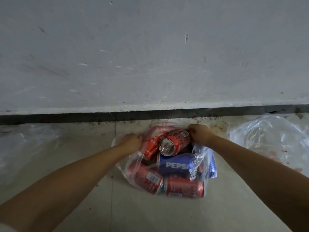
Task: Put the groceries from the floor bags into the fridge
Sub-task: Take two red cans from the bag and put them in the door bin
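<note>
On the floor (66,164), close to the foot of a scuffed grey wall (150,47) with a dark strip (66,117) along its base: a clear plastic bag (199,158) full of drink cans. Left hand (132,141) curled tight on the bag's left edge, right hand (199,133) curled on the plastic at the far right edge – both pinching film, the mouth held apart between them. Uppermost, a red can (173,144) lying on its side, silver top with pull-tab turned toward the camera, touching the right hand's fingers. Just below it, a blue can (175,164) lettered PEPSI, also on its side. Left of the top one, another red can (150,146) tilted under the film; nearest the camera, two more red cans (167,185) lying end to end behind the plastic, barcode labels showing. Off to the right, well apart, a second crumpled clear bag (270,141) – contents too blurred to tell. At the far left, a faint sheet of clear plastic (20,144) on the floor.
</note>
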The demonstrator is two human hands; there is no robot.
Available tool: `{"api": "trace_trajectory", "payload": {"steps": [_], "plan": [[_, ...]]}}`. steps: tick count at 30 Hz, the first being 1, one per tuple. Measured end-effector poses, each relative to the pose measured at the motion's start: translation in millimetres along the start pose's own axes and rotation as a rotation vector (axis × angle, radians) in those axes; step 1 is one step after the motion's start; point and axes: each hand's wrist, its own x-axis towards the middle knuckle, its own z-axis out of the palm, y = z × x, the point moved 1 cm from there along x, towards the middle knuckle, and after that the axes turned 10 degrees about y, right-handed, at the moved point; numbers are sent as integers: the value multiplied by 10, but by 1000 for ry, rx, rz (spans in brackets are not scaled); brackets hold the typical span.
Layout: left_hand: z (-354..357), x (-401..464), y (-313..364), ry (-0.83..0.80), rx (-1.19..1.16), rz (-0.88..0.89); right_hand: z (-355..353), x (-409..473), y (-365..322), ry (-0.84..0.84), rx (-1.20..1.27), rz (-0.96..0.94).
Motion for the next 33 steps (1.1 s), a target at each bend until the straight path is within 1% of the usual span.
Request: {"api": "trace_trajectory", "payload": {"steps": [1,3,5,7,8,9,11,12,13,14,17,20,22,26,30,31,33], "plan": [[-51,-8,52,84,53,50,-12,-12,-20,50,-95,-27],[-132,-36,154,231,93,204,-100,-94,-45,188,-252,-146],[-263,-199,296,299,49,439,-170,-265,-8,332,-289,-366],[-339,-442,442,341,20,732,-143,-473,13,378,-286,-585],[-300,-572,491,338,42,847,-81,-570,13,352,-290,-663],[-219,-677,506,294,58,846,-18,-649,-4,292,-271,-682],[-25,-787,439,197,126,645,52,-669,-68,221,-188,-620],[58,-800,394,181,196,600,55,-631,-102,197,-173,-592],[104,-799,369,188,264,585,41,-572,-133,185,-192,-582],[126,-772,351,231,297,575,26,-507,-171,171,-224,-589],[79,-684,435,317,298,416,38,-339,-277,101,-301,-576],[42,-579,522,333,339,324,72,-237,-354,62,-378,-542],[-10,-469,529,300,287,256,59,-197,-363,55,-361,-507],[21,-229,507,103,145,144,-62,-197,-319,-67,-142,-357],[81,-118,553,68,26,63,-152,-164,-232,-209,249,-86],[76,-94,569,72,-3,51,-142,-138,-199,-238,321,-34],[49,-59,553,27,-103,12,-130,-102,-190,-289,420,19]]}}
